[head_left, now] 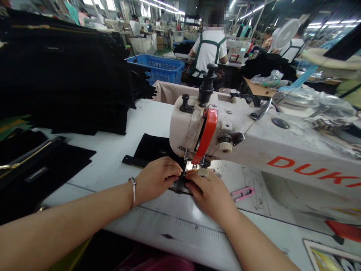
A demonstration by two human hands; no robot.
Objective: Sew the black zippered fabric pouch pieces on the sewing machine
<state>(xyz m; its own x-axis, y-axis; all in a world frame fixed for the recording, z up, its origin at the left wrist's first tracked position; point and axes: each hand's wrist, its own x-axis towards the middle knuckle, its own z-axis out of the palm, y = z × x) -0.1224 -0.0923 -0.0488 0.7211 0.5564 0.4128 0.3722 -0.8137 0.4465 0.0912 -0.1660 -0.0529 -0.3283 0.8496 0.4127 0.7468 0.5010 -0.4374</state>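
Note:
A cream sewing machine (254,146) with an orange guard (207,131) stands on the white table (113,158). A black fabric piece (152,148) lies under its needle and runs off to the left. My left hand (156,177), a bracelet on its wrist, rests on the fabric with fingers curled and pressed down just left of the needle. My right hand (210,192) presses the fabric from the right, its fingers together and a taped fingertip close to the presser foot.
Stacked black fabric (64,75) fills the left. More black pieces with gold zippers (31,165) lie at the near left. Pink thread snips (242,193) lie right of my hand. A blue basket (158,67) and other workers are behind.

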